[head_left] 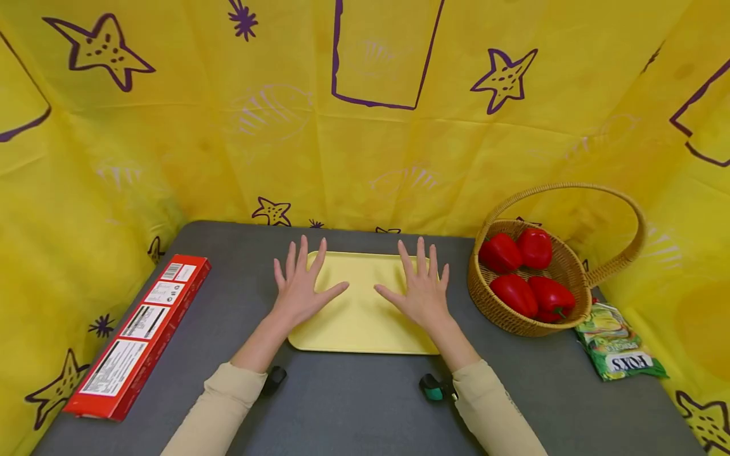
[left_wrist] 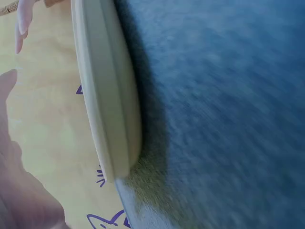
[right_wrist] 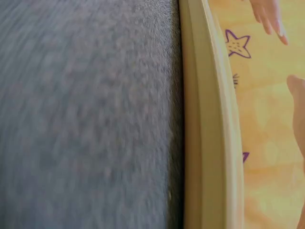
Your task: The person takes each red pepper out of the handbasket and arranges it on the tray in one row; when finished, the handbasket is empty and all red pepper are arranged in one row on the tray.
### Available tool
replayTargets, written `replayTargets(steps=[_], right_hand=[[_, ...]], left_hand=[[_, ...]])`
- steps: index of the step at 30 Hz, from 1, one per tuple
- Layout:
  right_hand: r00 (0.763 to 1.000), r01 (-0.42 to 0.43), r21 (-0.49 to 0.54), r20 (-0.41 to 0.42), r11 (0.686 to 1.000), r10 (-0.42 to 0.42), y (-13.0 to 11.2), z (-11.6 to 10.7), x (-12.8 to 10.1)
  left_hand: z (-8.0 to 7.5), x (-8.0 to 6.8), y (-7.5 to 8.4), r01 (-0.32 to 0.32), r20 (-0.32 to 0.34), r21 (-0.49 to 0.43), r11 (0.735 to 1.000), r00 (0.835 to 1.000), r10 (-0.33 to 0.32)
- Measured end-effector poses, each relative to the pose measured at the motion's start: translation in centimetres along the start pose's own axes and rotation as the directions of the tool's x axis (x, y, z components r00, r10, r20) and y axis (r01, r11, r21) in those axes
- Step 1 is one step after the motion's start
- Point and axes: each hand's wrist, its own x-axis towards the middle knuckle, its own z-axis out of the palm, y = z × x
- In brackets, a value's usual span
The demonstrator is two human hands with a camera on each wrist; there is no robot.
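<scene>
Both hands are held palm down with fingers spread, over a pale yellow tray (head_left: 365,316) on the dark grey table. The left hand (head_left: 300,288) is over the tray's left side, and the right hand (head_left: 422,291) over its right side; neither holds anything. In the left wrist view the tray's side (left_wrist: 107,95) stands near the camera, with part of the left hand (left_wrist: 28,191) at the lower left. The right wrist view shows the tray's edge (right_wrist: 209,119) up close and a bit of the right hand (right_wrist: 299,109) at the right border.
At the right stands a wicker basket (head_left: 496,310) with a tall handle, holding several red bell peppers (head_left: 513,295). Beside it lies a green and yellow Fox's packet (head_left: 618,345). A long red box (head_left: 139,335) lies at the left. A yellow patterned cloth (head_left: 365,158) hangs behind.
</scene>
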Motion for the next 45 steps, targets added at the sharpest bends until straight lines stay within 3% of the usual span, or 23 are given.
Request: replayTargets(steps=[5, 12, 20, 27, 31, 36, 40, 45], right_hand=[[0.997, 0.051, 0.072, -0.066, 0.996, -0.046, 0.5, -1.3, -0.3], [0.977, 0.13, 0.239, -0.196, 0.962, -0.083, 2.0, -3.4, -0.9], [0.926, 0.207, 0.328, -0.371, 0.922, -0.076, 4.6, -6.0, -1.4], [0.912, 0.159, 0.296, -0.409, 0.942, -0.025, 7.7, -8.2, -1.6], [0.939, 0.068, 0.257, -0.343, 0.964, 0.025, 9.9, -9.6, -1.9], [0.985, -0.082, 0.21, -0.129, 0.974, 0.111, 12.2, -11.6, -2.4], [0.988, -0.155, 0.17, -0.001, 0.973, 0.158, 13.5, -12.7, -2.8], [0.975, -0.192, 0.094, 0.128, 0.977, 0.179, 14.7, -13.4, -3.1]], left_hand=[[-0.3, -0.7, -0.4, -0.1, 0.015, -0.136, 0.986, 0.995, 0.103], [-0.5, -1.7, -1.7, -0.182, -0.014, -0.36, 0.915, 0.982, 0.19], [-1.0, -2.6, -3.7, -0.167, -0.031, -0.454, 0.875, 0.985, 0.172], [-1.7, -3.4, -4.6, -0.116, 0.053, -0.495, 0.861, 0.985, 0.163], [-1.7, -3.5, -5.3, -0.096, 0.114, -0.482, 0.871, 0.979, 0.171], [-1.4, -3.6, -6.1, -0.042, 0.184, -0.475, 0.879, 0.972, 0.146], [-1.2, -3.8, -6.5, 0.007, 0.265, -0.447, 0.894, 0.956, 0.125], [-1.0, -4.0, -6.5, 0.001, 0.314, -0.434, 0.901, 0.938, 0.15]])
